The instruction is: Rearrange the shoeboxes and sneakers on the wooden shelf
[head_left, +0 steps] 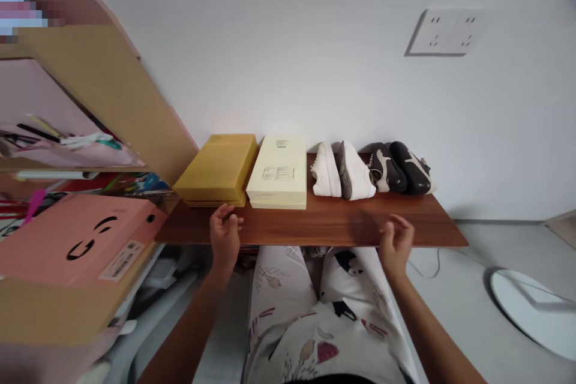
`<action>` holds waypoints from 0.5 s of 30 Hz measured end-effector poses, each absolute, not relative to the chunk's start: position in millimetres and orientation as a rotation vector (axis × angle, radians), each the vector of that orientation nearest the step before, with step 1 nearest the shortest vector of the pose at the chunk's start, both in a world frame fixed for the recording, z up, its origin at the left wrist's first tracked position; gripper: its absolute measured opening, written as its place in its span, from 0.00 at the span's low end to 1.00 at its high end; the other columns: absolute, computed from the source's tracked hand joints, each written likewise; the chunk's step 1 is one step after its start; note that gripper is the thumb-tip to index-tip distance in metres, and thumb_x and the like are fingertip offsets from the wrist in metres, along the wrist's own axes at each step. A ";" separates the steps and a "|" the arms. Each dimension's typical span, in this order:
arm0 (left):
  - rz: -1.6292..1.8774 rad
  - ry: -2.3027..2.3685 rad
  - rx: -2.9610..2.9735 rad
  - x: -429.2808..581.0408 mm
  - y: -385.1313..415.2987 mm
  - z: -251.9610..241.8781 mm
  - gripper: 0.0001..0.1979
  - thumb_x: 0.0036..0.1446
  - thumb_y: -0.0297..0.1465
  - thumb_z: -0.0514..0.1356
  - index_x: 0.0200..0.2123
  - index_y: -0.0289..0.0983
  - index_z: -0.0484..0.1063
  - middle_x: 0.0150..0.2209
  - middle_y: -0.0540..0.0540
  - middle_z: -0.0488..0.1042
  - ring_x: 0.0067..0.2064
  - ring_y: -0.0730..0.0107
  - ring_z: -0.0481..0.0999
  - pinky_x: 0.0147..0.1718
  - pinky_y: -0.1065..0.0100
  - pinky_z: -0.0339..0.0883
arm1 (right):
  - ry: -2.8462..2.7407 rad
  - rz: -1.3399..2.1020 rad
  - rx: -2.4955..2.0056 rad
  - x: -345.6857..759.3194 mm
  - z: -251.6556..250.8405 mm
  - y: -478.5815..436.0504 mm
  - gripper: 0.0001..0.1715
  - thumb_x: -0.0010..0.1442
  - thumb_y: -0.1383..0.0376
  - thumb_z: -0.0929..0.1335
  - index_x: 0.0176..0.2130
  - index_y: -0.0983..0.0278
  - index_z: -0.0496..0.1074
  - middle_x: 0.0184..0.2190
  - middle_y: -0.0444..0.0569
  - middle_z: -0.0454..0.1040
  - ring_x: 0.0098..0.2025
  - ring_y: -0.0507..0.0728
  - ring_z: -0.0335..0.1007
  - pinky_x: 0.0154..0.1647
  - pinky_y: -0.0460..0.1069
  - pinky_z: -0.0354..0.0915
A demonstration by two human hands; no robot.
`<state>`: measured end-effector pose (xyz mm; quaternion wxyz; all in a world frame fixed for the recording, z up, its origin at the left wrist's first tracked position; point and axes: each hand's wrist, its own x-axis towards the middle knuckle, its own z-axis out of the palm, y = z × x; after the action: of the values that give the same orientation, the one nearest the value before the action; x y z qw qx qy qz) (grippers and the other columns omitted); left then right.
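Note:
My left hand point(225, 239) is over the front edge of a reddish-brown wooden board point(333, 222), just in front of a mustard-yellow box point(220, 165). Its fingers are loosely bent and apart, with nothing in them. To the right of that box lies a cream box point(279, 171) with printed text on its lid. A pair of white shoes point(327, 169) stands beside it, then a pair of dark shoes point(411, 171) with light trim. Near the board's front right part is my right hand point(396, 243), fingers loosely curled and apart, holding nothing.
At the left, a shelf unit point(103, 66) holds a pink box point(76, 237) and various small items. Behind the board rises a white wall with a socket plate point(445, 32). A round white object point(535, 309) and a thin cable point(436, 267) lie on the floor at right.

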<state>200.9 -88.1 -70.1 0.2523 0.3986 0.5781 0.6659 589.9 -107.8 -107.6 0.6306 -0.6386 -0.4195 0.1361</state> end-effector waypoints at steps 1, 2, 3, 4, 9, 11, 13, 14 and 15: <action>1.828 1.566 0.997 197.3 -88.4 -70.8 0.20 0.57 0.38 0.62 0.52 0.40 0.66 0.53 0.40 0.71 0.35 0.76 0.76 0.31 0.74 0.70 | -0.990 0.423 -1.430 565.8 -106.1 -116.5 0.28 0.62 0.46 0.64 0.52 0.62 0.65 0.44 0.53 0.69 0.35 0.55 0.69 0.38 0.53 0.70; 1.836 1.559 0.907 193.3 -88.8 -71.2 0.20 0.56 0.37 0.62 0.51 0.40 0.66 0.53 0.41 0.71 0.36 0.75 0.76 0.32 0.74 0.69 | -1.037 0.559 -1.388 542.0 -103.3 -123.0 0.27 0.61 0.46 0.65 0.50 0.61 0.66 0.44 0.53 0.70 0.36 0.55 0.70 0.38 0.53 0.70; 1.836 1.556 0.815 188.3 -89.2 -71.1 0.18 0.56 0.35 0.61 0.50 0.41 0.67 0.52 0.42 0.71 0.38 0.75 0.76 0.32 0.75 0.69 | -1.110 0.733 -1.328 518.7 -99.2 -127.3 0.25 0.60 0.47 0.65 0.49 0.60 0.67 0.44 0.52 0.71 0.37 0.56 0.70 0.38 0.53 0.70; 1.828 1.558 0.723 182.1 -89.6 -70.3 0.18 0.55 0.34 0.61 0.50 0.42 0.67 0.52 0.43 0.71 0.39 0.75 0.76 0.33 0.74 0.68 | -1.171 0.899 -1.259 496.2 -93.9 -129.2 0.24 0.60 0.47 0.66 0.47 0.60 0.67 0.43 0.51 0.72 0.38 0.56 0.71 0.39 0.53 0.71; 1.732 1.557 0.476 137.8 -89.7 -58.0 0.17 0.54 0.31 0.61 0.48 0.44 0.67 0.51 0.46 0.71 0.46 0.71 0.74 0.41 0.67 0.69 | -1.359 1.348 -1.000 394.6 -56.7 -109.3 0.18 0.56 0.54 0.71 0.43 0.60 0.71 0.40 0.48 0.74 0.45 0.56 0.72 0.52 0.54 0.66; 1.678 1.558 0.458 118.8 -85.9 -51.5 0.16 0.55 0.32 0.62 0.47 0.45 0.67 0.52 0.45 0.70 0.49 0.68 0.73 0.45 0.63 0.68 | -1.333 1.445 -0.990 359.2 -40.2 -90.5 0.18 0.53 0.58 0.72 0.43 0.61 0.72 0.41 0.49 0.74 0.47 0.57 0.71 0.56 0.55 0.64; 1.633 1.588 0.426 100.6 -77.0 -44.5 0.15 0.55 0.34 0.63 0.47 0.46 0.67 0.54 0.45 0.69 0.53 0.65 0.71 0.48 0.59 0.67 | -1.274 1.536 -1.044 328.1 -23.7 -68.4 0.21 0.53 0.61 0.71 0.47 0.62 0.71 0.45 0.51 0.74 0.48 0.58 0.71 0.55 0.56 0.65; 1.615 1.610 0.412 91.6 -70.5 -40.6 0.15 0.56 0.35 0.63 0.46 0.46 0.67 0.55 0.45 0.68 0.54 0.64 0.70 0.50 0.58 0.66 | -1.242 1.550 -1.067 314.3 -15.6 -57.2 0.24 0.53 0.61 0.70 0.50 0.62 0.69 0.46 0.52 0.74 0.49 0.58 0.72 0.55 0.57 0.66; 1.603 1.636 0.401 82.5 -62.7 -36.3 0.14 0.56 0.36 0.62 0.45 0.46 0.67 0.55 0.45 0.68 0.55 0.63 0.69 0.51 0.56 0.66 | -1.230 1.549 -1.062 301.9 -7.6 -46.4 0.26 0.54 0.60 0.69 0.53 0.62 0.68 0.47 0.52 0.74 0.49 0.59 0.72 0.55 0.57 0.66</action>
<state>82.5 -62.7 -36.3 0.3969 0.1584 0.6456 0.6329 301.9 -46.4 -7.6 0.4334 -0.4263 -0.4938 0.6218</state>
